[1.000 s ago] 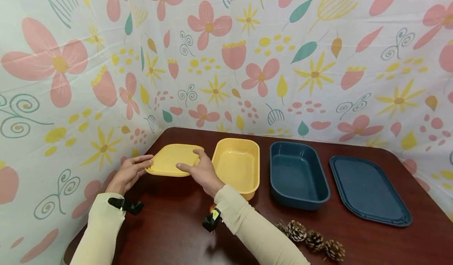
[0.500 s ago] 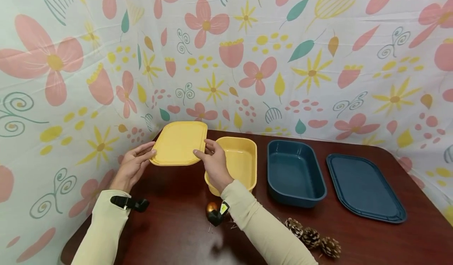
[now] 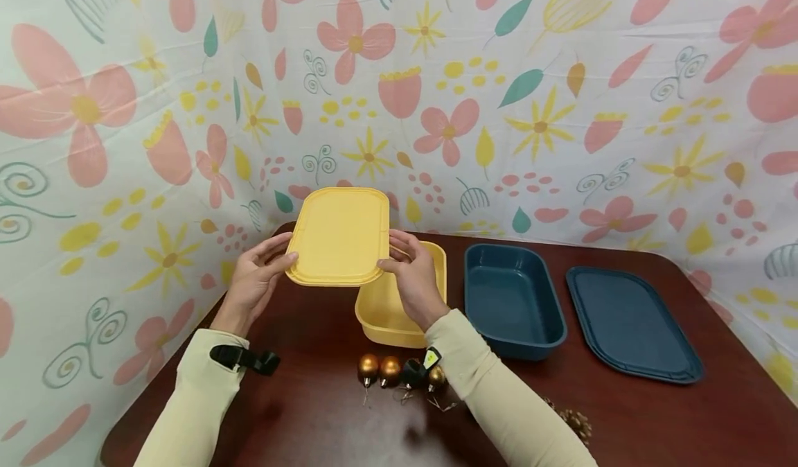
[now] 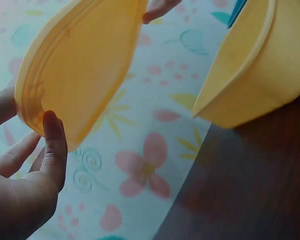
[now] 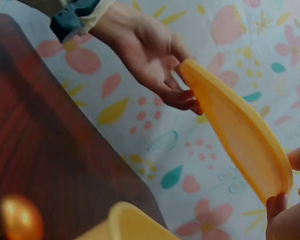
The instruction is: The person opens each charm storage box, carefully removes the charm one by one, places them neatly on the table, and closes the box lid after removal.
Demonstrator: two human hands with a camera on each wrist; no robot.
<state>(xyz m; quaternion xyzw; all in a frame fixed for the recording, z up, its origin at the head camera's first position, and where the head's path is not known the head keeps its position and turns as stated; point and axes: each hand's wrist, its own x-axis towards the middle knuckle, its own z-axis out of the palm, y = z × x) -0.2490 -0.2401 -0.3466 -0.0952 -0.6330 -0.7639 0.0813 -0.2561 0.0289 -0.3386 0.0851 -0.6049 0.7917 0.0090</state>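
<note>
Between my two hands a yellow lid (image 3: 340, 237) is held up in the air, tilted with its broad face toward the head camera. My left hand (image 3: 252, 280) pinches its left edge, thumb in front and fingers behind. On the opposite edge my right hand (image 3: 414, 276) grips it the same way, as the right wrist view also shows of the lid (image 5: 240, 132). Below and behind the right hand stands an open yellow box (image 3: 393, 318), partly covered by the lid and that hand. The left wrist view shows this box (image 4: 262, 65) apart from the lid.
A dark blue box (image 3: 514, 301) stands right of the yellow one, with a dark blue lid (image 3: 632, 325) lying flat beyond it. Several ornament balls (image 3: 390, 370) lie in front of the yellow box. A pine cone (image 3: 576, 424) shows beside the right sleeve. A floral cloth (image 3: 449, 127) hangs behind the table.
Both hands have raised the yellow lid from low over the table's left side, moved it right and tilted it up. It now overlaps the yellow box in view. The ornament balls have come into sight.
</note>
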